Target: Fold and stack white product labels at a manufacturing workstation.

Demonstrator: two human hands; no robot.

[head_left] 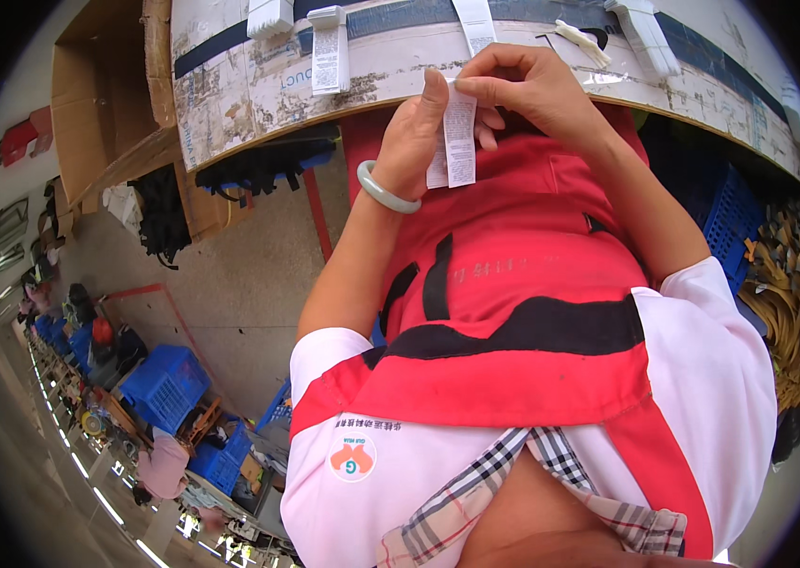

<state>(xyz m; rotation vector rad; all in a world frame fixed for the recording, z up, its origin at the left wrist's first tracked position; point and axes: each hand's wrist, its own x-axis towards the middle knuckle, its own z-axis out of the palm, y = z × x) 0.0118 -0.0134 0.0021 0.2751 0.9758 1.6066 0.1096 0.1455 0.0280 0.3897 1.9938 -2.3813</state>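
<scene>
A small bundle of white printed fabric labels (459,142) hangs between my two hands, just off the table's near edge and over the red apron. My left hand (411,137), with a pale green bangle on its wrist, grips the labels from the left with its thumb raised. From the right, my right hand (537,93) pinches their top end between thumb and forefinger. The fingers behind the labels are partly hidden. On the table beyond lie a stack of printed labels (327,57) and another printed label strip (475,26).
The worn table (239,104) has a curved-looking near edge. On it are bundled white strips (270,17), more white strips (644,40) and a twisted white piece (583,44). An open cardboard box (111,95) stands left; a blue crate (733,222) and yellowish straps (791,303) lie right.
</scene>
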